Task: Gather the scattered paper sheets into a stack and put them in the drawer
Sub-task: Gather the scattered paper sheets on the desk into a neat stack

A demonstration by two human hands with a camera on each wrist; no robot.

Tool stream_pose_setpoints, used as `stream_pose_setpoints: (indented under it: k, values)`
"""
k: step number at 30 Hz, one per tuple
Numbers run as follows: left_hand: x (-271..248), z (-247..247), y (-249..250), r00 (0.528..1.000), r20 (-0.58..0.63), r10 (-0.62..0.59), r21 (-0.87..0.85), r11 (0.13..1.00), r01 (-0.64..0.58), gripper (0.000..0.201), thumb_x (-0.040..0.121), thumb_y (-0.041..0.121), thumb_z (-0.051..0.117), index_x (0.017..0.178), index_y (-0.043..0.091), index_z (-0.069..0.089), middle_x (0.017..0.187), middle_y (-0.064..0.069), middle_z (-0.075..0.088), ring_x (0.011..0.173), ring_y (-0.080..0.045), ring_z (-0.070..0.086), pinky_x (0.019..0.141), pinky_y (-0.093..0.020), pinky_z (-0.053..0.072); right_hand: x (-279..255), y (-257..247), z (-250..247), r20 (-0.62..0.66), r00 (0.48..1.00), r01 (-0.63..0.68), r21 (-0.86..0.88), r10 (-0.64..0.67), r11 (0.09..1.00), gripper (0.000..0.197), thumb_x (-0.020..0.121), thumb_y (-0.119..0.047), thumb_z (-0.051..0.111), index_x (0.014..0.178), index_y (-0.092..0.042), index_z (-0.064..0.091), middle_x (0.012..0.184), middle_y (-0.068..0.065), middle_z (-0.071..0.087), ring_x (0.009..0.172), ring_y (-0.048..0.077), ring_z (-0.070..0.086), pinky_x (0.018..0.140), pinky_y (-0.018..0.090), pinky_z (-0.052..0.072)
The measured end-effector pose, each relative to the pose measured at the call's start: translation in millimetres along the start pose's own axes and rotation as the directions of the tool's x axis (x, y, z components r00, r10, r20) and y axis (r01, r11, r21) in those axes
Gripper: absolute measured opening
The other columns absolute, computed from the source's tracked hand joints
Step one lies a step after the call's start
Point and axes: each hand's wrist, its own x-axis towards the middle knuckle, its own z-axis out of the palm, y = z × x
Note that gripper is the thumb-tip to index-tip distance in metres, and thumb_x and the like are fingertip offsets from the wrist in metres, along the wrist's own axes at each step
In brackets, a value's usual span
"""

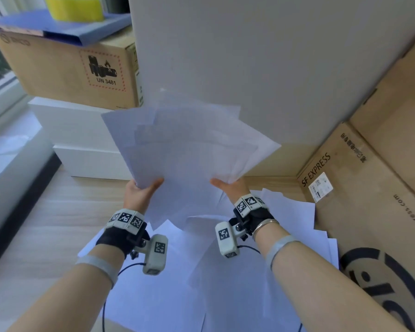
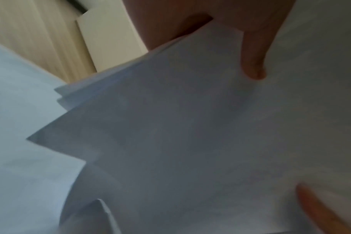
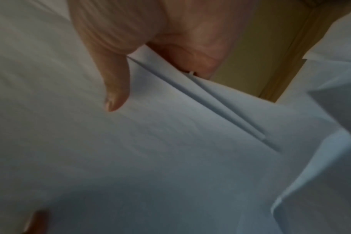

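Note:
A loose, uneven bundle of white paper sheets (image 1: 187, 144) is held up off the floor between both hands. My left hand (image 1: 141, 191) grips its left lower edge, thumb on top. My right hand (image 1: 228, 188) grips the right lower edge the same way. In the left wrist view the thumb (image 2: 252, 63) presses on the fanned sheets (image 2: 170, 126). The right wrist view shows my right thumb (image 3: 114, 88) on the sheets (image 3: 170, 142). More white sheets (image 1: 249, 271) lie spread on the wooden floor below. No drawer is visible to me.
A large white panel (image 1: 261, 56) stands straight ahead. Cardboard boxes sit at the right (image 1: 369, 188) and back left (image 1: 70, 68), the left one topped by a blue folder (image 1: 70, 27). White flat boxes (image 1: 82, 140) lie at the left.

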Motion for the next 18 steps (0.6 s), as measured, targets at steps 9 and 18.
stream_pose_setpoints:
  k: [9, 18]
  values:
    - [4.7, -3.4, -4.6, 0.997, 0.062, 0.034, 0.11, 0.993, -0.041, 0.041, 0.048, 0.036, 0.076, 0.084, 0.038, 0.058, 0.089, 0.009, 0.066, 0.09, -0.02, 0.061, 0.084, -0.033, 0.049, 2.5, 0.8, 13.7, 0.165, 0.978, 0.139, -0.068, -0.126, 0.988, 0.04, 0.073, -0.005, 0.076, 0.103, -0.026, 0.06, 0.099, -0.014, 0.06, 0.093, 0.0, 0.057, 0.074, 0.002, 0.045]
    - [15.2, -5.3, -26.2, 0.992, -0.026, -0.124, 0.243, 0.962, 0.127, 0.019, 0.082, 0.008, 0.066, 0.097, 0.011, 0.056, 0.096, -0.011, 0.058, 0.09, -0.023, 0.052, 0.08, -0.033, 0.041, 5.4, 2.1, 28.2, -0.054, 0.999, -0.007, 0.039, 0.009, 0.999, 0.036, 0.08, -0.013, 0.072, 0.111, 0.003, 0.06, 0.114, 0.019, 0.065, 0.099, 0.026, 0.062, 0.076, 0.022, 0.047]
